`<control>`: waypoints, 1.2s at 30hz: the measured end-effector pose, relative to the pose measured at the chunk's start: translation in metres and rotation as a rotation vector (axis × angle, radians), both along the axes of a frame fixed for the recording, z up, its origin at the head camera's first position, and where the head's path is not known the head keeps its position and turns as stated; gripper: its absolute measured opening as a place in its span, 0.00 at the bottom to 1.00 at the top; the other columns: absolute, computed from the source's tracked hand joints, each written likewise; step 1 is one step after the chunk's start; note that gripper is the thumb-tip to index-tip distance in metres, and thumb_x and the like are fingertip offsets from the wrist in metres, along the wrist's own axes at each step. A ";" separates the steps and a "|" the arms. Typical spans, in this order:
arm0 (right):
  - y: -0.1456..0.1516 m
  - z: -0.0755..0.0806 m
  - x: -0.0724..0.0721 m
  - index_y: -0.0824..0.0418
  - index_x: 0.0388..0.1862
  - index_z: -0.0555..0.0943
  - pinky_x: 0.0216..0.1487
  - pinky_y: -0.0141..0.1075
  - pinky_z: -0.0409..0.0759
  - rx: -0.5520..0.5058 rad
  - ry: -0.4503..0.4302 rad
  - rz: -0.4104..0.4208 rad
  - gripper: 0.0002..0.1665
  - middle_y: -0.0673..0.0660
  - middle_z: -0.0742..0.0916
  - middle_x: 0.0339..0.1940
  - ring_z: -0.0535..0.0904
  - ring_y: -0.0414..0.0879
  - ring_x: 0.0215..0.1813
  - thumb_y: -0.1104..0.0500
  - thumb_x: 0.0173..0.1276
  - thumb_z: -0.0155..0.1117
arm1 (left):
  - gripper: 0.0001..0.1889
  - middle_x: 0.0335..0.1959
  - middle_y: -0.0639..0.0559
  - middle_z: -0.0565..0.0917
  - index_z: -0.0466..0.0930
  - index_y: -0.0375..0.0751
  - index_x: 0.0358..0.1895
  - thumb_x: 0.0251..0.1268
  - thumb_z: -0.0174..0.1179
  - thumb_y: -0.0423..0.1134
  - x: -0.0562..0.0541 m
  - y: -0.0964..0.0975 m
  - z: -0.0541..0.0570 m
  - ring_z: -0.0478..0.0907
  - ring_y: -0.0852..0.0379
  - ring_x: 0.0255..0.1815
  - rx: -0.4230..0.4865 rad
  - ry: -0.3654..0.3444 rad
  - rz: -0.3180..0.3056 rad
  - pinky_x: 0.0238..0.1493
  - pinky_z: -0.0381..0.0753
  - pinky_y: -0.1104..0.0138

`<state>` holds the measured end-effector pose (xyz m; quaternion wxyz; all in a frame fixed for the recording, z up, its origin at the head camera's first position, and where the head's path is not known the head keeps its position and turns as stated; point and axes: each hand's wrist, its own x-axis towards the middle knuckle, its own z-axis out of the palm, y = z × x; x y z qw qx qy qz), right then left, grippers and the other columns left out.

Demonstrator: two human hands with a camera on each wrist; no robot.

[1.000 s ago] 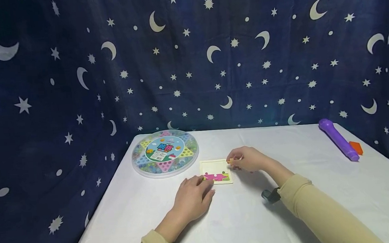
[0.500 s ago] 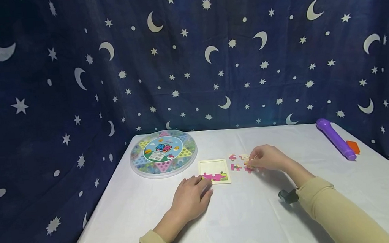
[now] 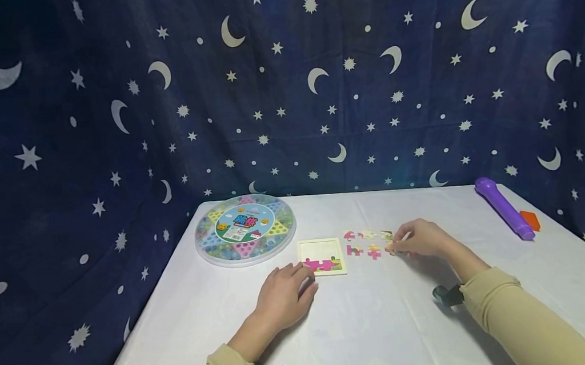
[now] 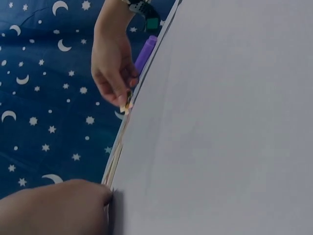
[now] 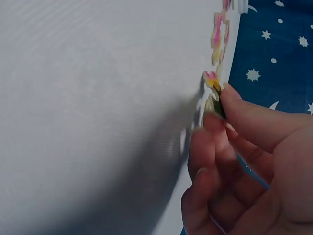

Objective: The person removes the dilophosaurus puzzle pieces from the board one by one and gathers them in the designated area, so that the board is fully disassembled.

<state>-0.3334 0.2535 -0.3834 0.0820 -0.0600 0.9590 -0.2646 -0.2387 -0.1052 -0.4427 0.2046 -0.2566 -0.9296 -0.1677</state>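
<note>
A small square puzzle frame (image 3: 321, 246) lies on the table, its near row filled with pink and green pieces. My left hand (image 3: 285, 299) rests at the frame's near left corner, fingertips on its edge; it also shows in the left wrist view (image 4: 58, 208). To the right of the frame, loose jigsaw pieces (image 3: 374, 251) lie in two rows. At their right end my right hand (image 3: 423, 237) pinches a puzzle piece between thumb and fingers. In the right wrist view that jigsaw piece (image 5: 213, 88) shows pink, yellow and dark green.
A round Chinese checkers set (image 3: 245, 230) under a clear lid lies at the back left of the white table (image 3: 365, 325). A purple tube (image 3: 505, 209) and an orange flat piece (image 3: 530, 220) lie at the far right. A starry curtain (image 3: 285, 91) hangs behind.
My right hand has moved right, from the frame's upper right corner to the right end of the loose pieces, uncovering several of them. My left hand has stayed at the frame.
</note>
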 end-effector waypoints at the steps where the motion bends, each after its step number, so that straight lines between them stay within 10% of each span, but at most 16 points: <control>1: 0.000 0.000 0.000 0.57 0.40 0.85 0.30 0.38 0.72 0.010 0.000 0.001 0.13 0.54 0.83 0.26 0.77 0.48 0.28 0.49 0.66 0.74 | 0.09 0.57 0.44 0.86 0.83 0.50 0.47 0.72 0.63 0.48 0.000 -0.002 0.000 0.81 0.39 0.61 0.005 -0.006 -0.009 0.64 0.74 0.40; 21: -0.061 0.002 0.004 0.56 0.36 0.85 0.37 0.42 0.77 0.098 0.079 0.071 0.08 0.53 0.83 0.30 0.76 0.49 0.34 0.55 0.66 0.75 | 0.18 0.65 0.43 0.81 0.86 0.54 0.61 0.75 0.60 0.51 0.002 -0.013 0.008 0.76 0.42 0.67 -0.030 -0.132 -0.042 0.69 0.70 0.44; 36: -0.142 -0.006 0.008 0.52 0.43 0.88 0.61 0.54 0.77 0.055 0.162 0.317 0.05 0.45 0.87 0.39 0.81 0.47 0.49 0.59 0.72 0.68 | 0.18 0.65 0.43 0.80 0.85 0.55 0.62 0.75 0.59 0.52 0.002 -0.012 0.011 0.75 0.42 0.68 -0.065 -0.164 -0.041 0.69 0.69 0.42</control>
